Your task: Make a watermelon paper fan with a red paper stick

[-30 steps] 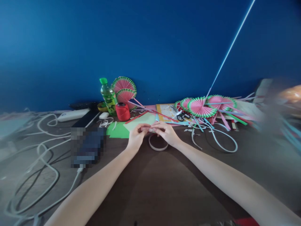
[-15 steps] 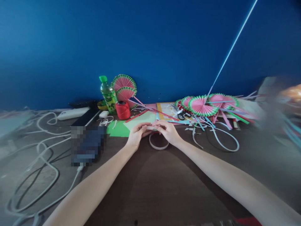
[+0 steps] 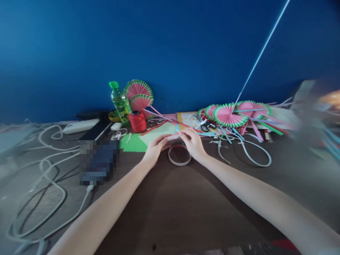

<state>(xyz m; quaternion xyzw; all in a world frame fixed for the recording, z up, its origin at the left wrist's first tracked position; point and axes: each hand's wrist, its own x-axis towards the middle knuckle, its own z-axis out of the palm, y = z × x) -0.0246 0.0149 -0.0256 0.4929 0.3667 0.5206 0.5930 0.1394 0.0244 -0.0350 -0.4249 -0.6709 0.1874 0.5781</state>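
Both hands meet over the middle of the table, with a small pale pink paper strip (image 3: 173,136) between them. My left hand (image 3: 154,150) is closed on its left end, thumb on top. At the strip's right end, the fingertips of my right hand (image 3: 194,145) pinch together. The fingers partly cover the strip, so its full shape is hidden. Just below the hands lies a roll of tape (image 3: 180,164), seen as a pale ring. Light green paper sheets (image 3: 132,142) lie beyond my left hand.
A green-capped bottle (image 3: 120,106), red thread spool (image 3: 138,122) and pleated paper fans (image 3: 138,90) stand back left. More fans (image 3: 230,115), black-handled scissors (image 3: 208,126) and paper strips lie back right. A phone (image 3: 99,163) and white cables (image 3: 63,193) occupy the left.
My right fingers have shifted slightly right and up, and more of the pink strip shows between the hands. The tape roll is less covered. The whole view has shifted a little.
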